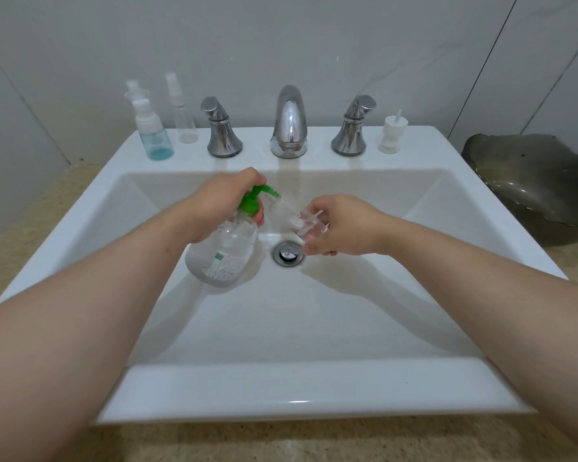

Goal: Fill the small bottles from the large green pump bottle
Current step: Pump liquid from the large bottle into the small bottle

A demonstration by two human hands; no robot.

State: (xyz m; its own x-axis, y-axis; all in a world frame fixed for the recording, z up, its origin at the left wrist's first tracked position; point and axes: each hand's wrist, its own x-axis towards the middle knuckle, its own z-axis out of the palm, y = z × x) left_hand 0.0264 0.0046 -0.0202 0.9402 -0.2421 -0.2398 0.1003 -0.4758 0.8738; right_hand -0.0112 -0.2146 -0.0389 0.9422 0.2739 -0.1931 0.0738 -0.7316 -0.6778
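Over the basin of the white sink, the large green pump bottle shows a label of fine print with a small green square. The writing is too blurred to read. Its clear body leans, with the green pump head tipped toward the right.

The left hand reaches in from the lower left and lies over the pump head, its fingers curled round the green collar. The right hand comes in from the lower right and holds a small clear bottle by its base in curled fingers. That bottle is tilted, with its open mouth just under the pump's nozzle. Below it sits the chrome drain.

On the sink's back ledge stand a chrome faucet between two chrome handles. Left of them are a small bottle with blue liquid, a clear spray bottle and a third bottle half hidden behind the blue one. A loose white pump cap stands at the right. A dark dish rests on the speckled table beside the sink.
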